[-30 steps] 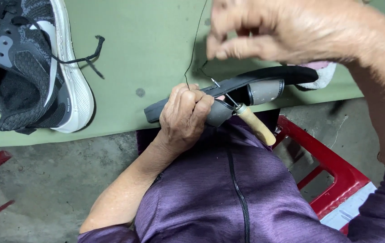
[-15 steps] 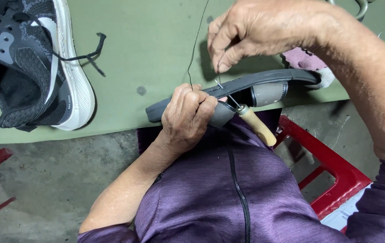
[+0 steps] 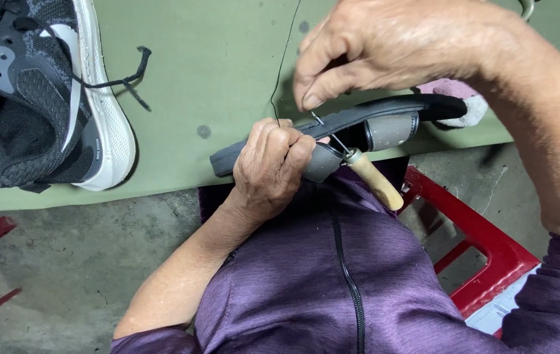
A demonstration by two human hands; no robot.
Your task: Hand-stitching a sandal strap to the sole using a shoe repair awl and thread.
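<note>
- The left hand (image 3: 270, 164) is clamped around the near end of a dark sandal (image 3: 385, 111), pressing it down at the edge of the green table (image 3: 214, 72).
- The sandal lies on its side along the table's front edge, its black sole running to the right and its grey strap (image 3: 391, 130) arching just behind the left-hand fingers.
- An awl with a wooden handle (image 3: 377, 187) is stuck into the sandal beside the strap; its metal tip meets the sole and the handle slants down toward the person's purple jacket (image 3: 332, 288).
- The right hand (image 3: 385, 52) hovers above the sandal, thumb and forefinger pinched together on a thin dark thread (image 3: 282, 65) or needle; which of the two I cannot tell.
- The thread runs up from the left hand across the table to the top edge of the view.
- The two hands are near each other but not touching.
- A black and grey sneaker (image 3: 44, 92) with a white sole lies on its side at the table's left, its opening showing nothing inside, a loose lace trailing toward the middle.
- A pink cloth (image 3: 450, 88) sits behind the sandal's far end.
- A red stool (image 3: 489, 249) stands below on the floor, right.
</note>
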